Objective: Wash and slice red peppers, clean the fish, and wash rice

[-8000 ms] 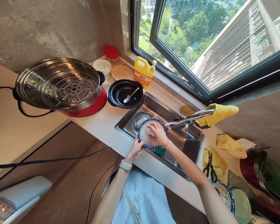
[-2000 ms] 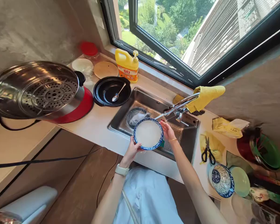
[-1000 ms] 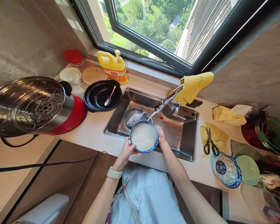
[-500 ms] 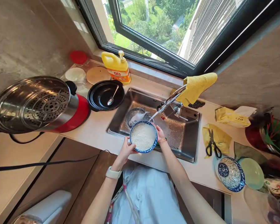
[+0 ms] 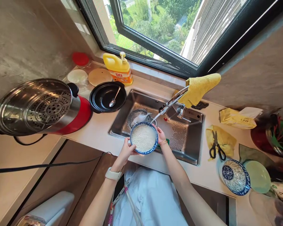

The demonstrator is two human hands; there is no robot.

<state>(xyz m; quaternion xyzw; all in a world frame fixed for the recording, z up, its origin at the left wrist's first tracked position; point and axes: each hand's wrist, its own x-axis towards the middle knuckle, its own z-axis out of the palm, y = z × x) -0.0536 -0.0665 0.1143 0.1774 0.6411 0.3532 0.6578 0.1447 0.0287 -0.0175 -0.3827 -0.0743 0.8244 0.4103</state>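
Note:
Between my hands is a blue-and-white bowl (image 5: pixel 156 142) with rice (image 5: pixel 143 137) in cloudy water, held over the front edge of the steel sink (image 5: pixel 188 138). My left hand (image 5: pixel 127 148) grips its left rim, thumb on top. Around the right side curls my right hand (image 5: pixel 160 135), its fingers partly hidden by the bowl. Water runs from the pull-down faucet (image 5: pixel 172 101) just beyond the bowl. Behind it in the sink sits a clear, round container (image 5: pixel 132 117) with something whitish in it.
A yellow cloth (image 5: pixel 200 89) hangs over the faucet neck. Left stand a steamer pot (image 5: pixel 73 116), a black pan (image 5: pixel 101 99) with a spoon (image 5: pixel 114 96), and a yellow soap jug (image 5: pixel 119 67). To the right lie scissors (image 5: pixel 216 146), a patterned bowl (image 5: pixel 235 177) and a pale green bowl (image 5: pixel 258 176).
The bowl and both hands have shifted very slightly left in view. My grip on the bowl stays the same, and the water still runs.

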